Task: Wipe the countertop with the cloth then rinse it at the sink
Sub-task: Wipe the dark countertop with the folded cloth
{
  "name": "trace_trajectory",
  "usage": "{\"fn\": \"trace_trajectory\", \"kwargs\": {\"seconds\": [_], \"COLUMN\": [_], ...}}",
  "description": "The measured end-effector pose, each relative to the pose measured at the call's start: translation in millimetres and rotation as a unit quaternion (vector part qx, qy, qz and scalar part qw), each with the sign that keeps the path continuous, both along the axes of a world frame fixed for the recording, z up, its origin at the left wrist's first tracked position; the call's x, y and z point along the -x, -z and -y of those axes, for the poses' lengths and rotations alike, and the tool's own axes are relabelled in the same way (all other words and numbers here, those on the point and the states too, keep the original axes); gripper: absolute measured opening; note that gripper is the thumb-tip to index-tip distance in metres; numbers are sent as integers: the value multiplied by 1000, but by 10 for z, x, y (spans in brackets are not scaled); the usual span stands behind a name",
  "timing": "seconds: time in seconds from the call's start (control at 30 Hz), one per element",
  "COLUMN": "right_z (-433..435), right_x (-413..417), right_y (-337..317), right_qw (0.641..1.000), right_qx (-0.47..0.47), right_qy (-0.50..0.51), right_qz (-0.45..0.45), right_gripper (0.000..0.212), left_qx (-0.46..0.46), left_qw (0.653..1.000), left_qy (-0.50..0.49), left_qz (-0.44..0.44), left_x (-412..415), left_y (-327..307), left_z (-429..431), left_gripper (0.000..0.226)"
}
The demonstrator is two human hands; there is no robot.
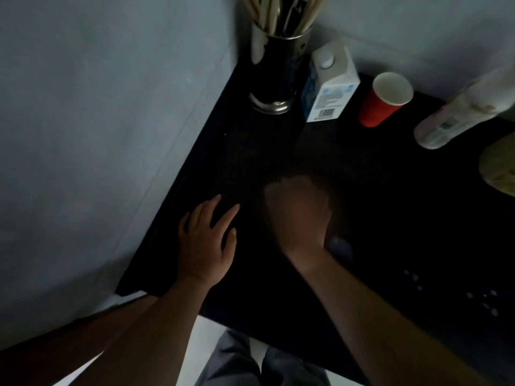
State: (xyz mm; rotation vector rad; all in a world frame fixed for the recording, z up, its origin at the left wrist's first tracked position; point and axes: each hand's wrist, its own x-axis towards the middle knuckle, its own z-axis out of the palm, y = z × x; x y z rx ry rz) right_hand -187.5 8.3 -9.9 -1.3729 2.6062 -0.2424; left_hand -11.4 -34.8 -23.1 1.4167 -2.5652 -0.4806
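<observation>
The black countertop fills the middle and right of the head view. My left hand lies flat on it near its left edge, fingers spread, holding nothing. My right hand is blurred by motion at the centre of the counter, fingers curled down onto the surface. A dim pale patch shows just right of that wrist; whether it is the cloth I cannot tell. No sink is in view.
At the back stand a metal utensil holder with wooden utensils, a white carton, a red paper cup and a pale bottle. A yellowish object sits at the right edge. White droplets dot the counter. Walls close the left and back.
</observation>
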Motion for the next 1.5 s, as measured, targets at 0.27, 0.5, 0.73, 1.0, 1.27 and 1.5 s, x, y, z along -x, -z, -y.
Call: {"fn": "trace_trajectory", "kwargs": {"seconds": [0.27, 0.5, 0.73, 1.0, 1.27, 1.5], "right_z": [-161, 478, -37, 670, -484, -222], "right_x": [-17, 435, -46, 431, 592, 1025], "right_y": [64, 48, 53, -18, 20, -25], "right_qw": [991, 997, 993, 993, 996, 992], "right_qx": [19, 41, 17, 14, 32, 21], "right_qy": [-129, 70, -115, 118, 82, 128], "right_qz": [6, -8, -2, 16, -30, -11], "right_gripper": [54, 48, 49, 46, 47, 51], "left_qx": [-6, -17, -9, -6, -36, -10], "left_qw": [1000, 1000, 1000, 1000, 989, 984], "left_qy": [1, -5, -3, 0, 101, 176], "left_qz": [1, -8, 0, -9, -105, 4], "left_x": [-3, 14, 15, 9, 204, 1155], "left_y": [25, 0, 5, 46, -192, -58], "left_z": [5, -7, 1, -10, 114, 171], "left_gripper": [45, 45, 46, 45, 38, 44]}}
